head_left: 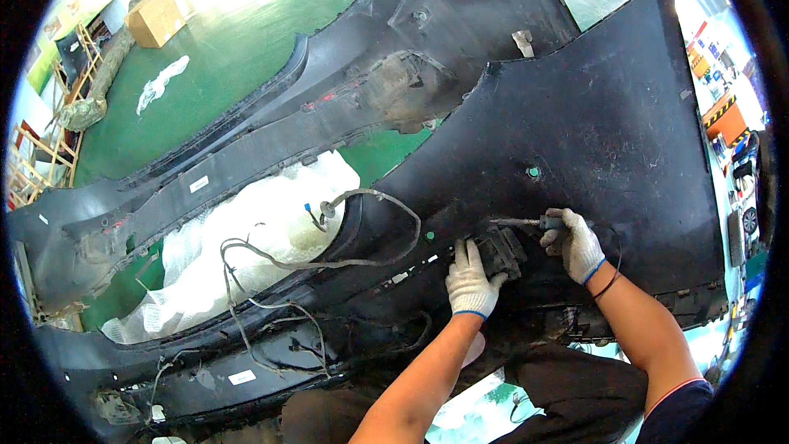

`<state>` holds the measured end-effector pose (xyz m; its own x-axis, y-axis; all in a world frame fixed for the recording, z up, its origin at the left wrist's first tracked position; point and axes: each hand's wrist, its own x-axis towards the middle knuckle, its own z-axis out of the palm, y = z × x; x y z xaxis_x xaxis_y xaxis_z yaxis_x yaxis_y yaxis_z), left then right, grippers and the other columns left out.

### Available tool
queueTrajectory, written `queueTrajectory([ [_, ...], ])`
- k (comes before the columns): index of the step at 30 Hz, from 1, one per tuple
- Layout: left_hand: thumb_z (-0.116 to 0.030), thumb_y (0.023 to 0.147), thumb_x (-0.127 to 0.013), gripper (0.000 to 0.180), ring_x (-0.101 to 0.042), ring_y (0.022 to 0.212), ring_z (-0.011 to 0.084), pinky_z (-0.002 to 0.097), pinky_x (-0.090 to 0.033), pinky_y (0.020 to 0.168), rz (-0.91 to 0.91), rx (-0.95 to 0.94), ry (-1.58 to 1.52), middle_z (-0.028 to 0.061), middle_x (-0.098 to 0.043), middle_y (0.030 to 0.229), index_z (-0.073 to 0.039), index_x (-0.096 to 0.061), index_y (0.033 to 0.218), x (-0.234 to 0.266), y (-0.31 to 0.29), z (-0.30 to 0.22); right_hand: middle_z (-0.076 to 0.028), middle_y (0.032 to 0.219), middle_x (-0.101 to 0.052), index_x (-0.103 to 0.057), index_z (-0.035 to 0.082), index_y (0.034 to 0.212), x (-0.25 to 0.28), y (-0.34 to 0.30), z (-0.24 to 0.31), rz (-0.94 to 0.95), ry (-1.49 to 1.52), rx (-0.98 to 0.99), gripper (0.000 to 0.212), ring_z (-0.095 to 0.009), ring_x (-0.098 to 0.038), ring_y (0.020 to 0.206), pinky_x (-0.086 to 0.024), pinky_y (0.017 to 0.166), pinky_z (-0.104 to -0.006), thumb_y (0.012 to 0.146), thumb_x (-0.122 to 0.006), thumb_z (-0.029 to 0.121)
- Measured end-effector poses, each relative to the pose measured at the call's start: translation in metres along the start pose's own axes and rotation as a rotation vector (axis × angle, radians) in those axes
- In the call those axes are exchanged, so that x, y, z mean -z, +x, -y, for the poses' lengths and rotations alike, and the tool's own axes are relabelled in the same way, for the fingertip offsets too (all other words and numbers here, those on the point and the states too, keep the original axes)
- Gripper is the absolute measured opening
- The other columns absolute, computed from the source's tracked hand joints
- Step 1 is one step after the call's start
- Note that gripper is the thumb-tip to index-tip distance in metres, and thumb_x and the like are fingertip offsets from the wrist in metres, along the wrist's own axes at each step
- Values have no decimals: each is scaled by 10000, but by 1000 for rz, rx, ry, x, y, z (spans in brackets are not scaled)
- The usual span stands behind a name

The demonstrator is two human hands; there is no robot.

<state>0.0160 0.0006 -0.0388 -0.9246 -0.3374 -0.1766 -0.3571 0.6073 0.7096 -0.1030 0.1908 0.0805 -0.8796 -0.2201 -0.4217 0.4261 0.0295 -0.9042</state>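
A large black car body panel (567, 115), like a bumper cover seen from the inside, lies before me. My left hand (472, 284), in a white knit glove, rests on it with the fingers stretched out and the thumb apart. Beside that thumb sits a black plastic bracket (503, 252) on the panel; the hand touches its left edge. My right hand (574, 245), also gloved, is closed round the handle of a screwdriver (518, 222). The metal shaft points left, just above the bracket. Its tip's exact shape is too small to tell.
A grey wiring harness (329, 264) loops over the panel's left part. Behind lies a second black panel (271, 127), with white bubble wrap (263, 218) between the two. A cardboard box (156, 18) stands on the green floor (238, 41). A cluttered bench lies at the right edge.
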Motion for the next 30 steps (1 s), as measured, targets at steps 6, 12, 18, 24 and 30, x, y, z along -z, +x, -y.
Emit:
queueTrajectory([
  [6,-460,790,-954,1200,-522,1459,510,511,-447,1236,42,-25,-13,326,-358,1732,19,-317,1687,7,-2,-3,-88,1096,-758,-667,47,1405,-3,-4,8,-12,-13,-15,492,-219,-718,919,-567,823,-390,1139,-543,442],
  [12,-389,714,-1015,1233,-536,1455,501,518,-471,1224,-48,-46,-42,326,-404,1686,-39,-328,1676,-1,7,5,-102,1030,-771,-647,21,1454,0,5,10,64,-30,19,549,-227,-725,920,-567,828,-393,1150,-529,463],
  [18,-395,685,-1032,1247,-569,1416,493,519,-517,1171,-15,-12,-40,293,-412,1693,-51,-342,1664,-1,4,3,-101,1042,-770,-623,30,1472,4,1,8,66,-12,-2,563,-226,-734,947,-568,828,-401,1170,-504,489],
  [24,-408,672,-1039,1246,-641,1327,478,513,-570,1105,-50,-22,-2,275,-448,1666,-57,-355,1653,2,0,3,-86,1031,-771,-639,48,1453,-1,-3,7,48,-46,9,548,-225,-732,931,-567,822,-404,1167,-503,495],
  [30,-418,676,-1039,1238,-658,1310,464,510,-583,1089,-6,24,-24,271,-436,1671,-60,-363,1649,11,2,-1,-93,1016,-765,-657,51,1409,-17,-14,25,-40,36,17,507,-236,-726,914,-560,820,-425,1157,-537,475],
])
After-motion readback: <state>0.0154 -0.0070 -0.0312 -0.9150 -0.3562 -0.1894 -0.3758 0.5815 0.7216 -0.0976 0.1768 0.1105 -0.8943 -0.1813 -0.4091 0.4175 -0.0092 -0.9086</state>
